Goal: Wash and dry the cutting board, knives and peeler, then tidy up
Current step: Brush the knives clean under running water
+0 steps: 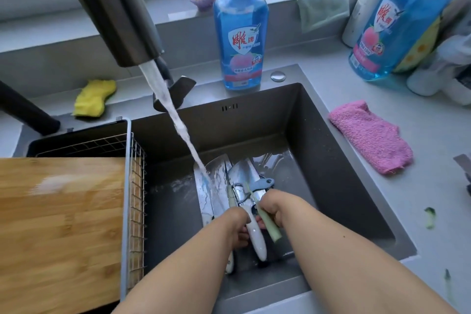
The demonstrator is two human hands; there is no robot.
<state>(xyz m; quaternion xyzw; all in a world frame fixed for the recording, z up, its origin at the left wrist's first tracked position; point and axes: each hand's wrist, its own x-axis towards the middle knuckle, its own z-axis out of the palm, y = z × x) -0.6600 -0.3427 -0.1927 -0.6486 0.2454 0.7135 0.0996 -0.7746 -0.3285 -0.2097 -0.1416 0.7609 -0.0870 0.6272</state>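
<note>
Left hand curled round white knife handle, right hand gripping pale green handle, both over knife blades in sink, tap water running, cutting board on rack at left.

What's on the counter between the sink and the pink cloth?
Nothing: head view shows bare grey counter from the sink rim to the pink cloth.

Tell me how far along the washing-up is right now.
Early on. The cutting board lies across the wire rack beside the sink; whether it is washed, I cannot tell. In hand: the left hand and right hand grip knife and peeler handles, blades under the running water. Left: finishing the wash, drying, perhaps with the pink cloth, and clearing the peel scraps.
</note>
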